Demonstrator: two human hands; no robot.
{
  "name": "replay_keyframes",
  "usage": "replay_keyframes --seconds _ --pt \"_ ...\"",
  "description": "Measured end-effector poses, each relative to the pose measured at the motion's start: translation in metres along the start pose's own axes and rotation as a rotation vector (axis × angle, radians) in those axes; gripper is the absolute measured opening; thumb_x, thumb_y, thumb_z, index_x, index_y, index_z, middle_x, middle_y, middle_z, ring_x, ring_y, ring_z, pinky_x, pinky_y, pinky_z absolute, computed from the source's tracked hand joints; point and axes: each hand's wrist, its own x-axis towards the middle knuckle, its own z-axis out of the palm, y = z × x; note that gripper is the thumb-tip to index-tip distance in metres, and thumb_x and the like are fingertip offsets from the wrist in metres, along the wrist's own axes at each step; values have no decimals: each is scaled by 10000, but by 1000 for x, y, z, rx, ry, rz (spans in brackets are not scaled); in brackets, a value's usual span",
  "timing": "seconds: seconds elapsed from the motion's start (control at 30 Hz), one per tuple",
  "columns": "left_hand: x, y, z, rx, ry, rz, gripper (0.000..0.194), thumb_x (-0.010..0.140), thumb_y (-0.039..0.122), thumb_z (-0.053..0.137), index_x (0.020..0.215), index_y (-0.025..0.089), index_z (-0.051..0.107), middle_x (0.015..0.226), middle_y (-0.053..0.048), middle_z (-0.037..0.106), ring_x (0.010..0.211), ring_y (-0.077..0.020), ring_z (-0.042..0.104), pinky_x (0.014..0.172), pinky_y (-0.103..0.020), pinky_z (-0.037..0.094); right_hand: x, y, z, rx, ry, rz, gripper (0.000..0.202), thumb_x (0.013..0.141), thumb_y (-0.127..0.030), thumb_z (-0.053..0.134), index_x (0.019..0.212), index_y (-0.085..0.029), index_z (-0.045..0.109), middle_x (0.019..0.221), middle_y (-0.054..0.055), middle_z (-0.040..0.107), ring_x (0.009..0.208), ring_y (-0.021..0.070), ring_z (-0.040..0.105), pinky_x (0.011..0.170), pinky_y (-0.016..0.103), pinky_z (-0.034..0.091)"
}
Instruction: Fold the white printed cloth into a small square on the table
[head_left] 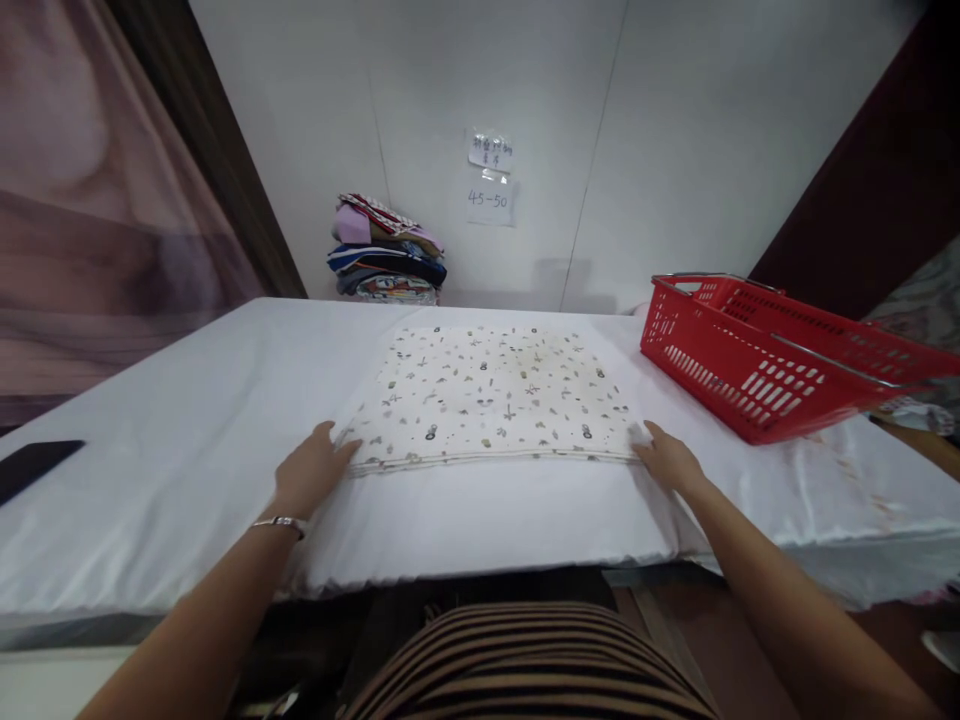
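A folded white cloth (487,395) with a small scattered print lies flat on the white-covered table (225,400). Its stacked layers show along the near edge. My left hand (311,465), with a bracelet at the wrist, is closed on the cloth's near left corner. At the near right corner, my right hand (667,460) grips the same cloth between thumb and fingers. The fingertips of both hands are partly hidden at the fabric's edge.
A red plastic basket (720,370) with metal handles stands on the right. Against the wall is a stack of folded fabrics (386,255), left of two paper notes (490,195). A dark flat object (37,465) lies at the left. A curtain (97,220) hangs beside the table.
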Motion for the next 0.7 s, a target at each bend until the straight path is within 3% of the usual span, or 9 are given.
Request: replay_keyframes --seconds 0.07,0.13,0.23,0.33,0.47,0.7 --pt "-8 9 4 15 147 108 597 857 549 339 1279 140 445 1165 -174 575 1077 -337 534 850 -442 443 -8 -15 1 1 135 -156 488 851 -319 478 1304 -141 490 1190 161 578 1093 301 529 913 423 410" --pt "-19 27 11 9 235 310 497 874 500 363 1184 151 531 1155 -143 576 1089 -301 517 905 -419 420 -15 -35 6 84 201 -375 362 859 -294 469 1181 -185 594 1174 128 587 1103 284 512 942 428 398" --pt "-36 65 27 -47 145 690 346 882 432 428 1046 188 610 1098 -87 604 1040 -244 528 922 -377 413 -21 -66 19 228 156 -629 256 872 -302 478 1028 -227 667 1088 88 626 1036 254 544 914 422 429" --pt "-46 97 44 -87 63 935 292 896 371 447 1024 178 624 1079 -80 609 1009 -230 527 888 -371 427 -20 -86 27 248 116 -729 240 878 -280 486 1014 -221 674 1060 85 634 998 241 551 886 412 442" --pt "-42 113 56 -127 36 1007 253 906 309 441 1001 170 631 1012 -70 623 941 -215 531 847 -370 438 -16 -90 29 219 65 -747 238 891 -271 479 984 -205 688 988 81 645 930 222 551 838 380 452" --pt "-36 113 55 -208 1 955 238 893 304 457 959 185 653 978 -55 634 916 -186 548 830 -344 443 -13 -85 32 335 31 -682 219 890 -242 481 898 -208 697 913 60 643 875 196 564 796 338 463"
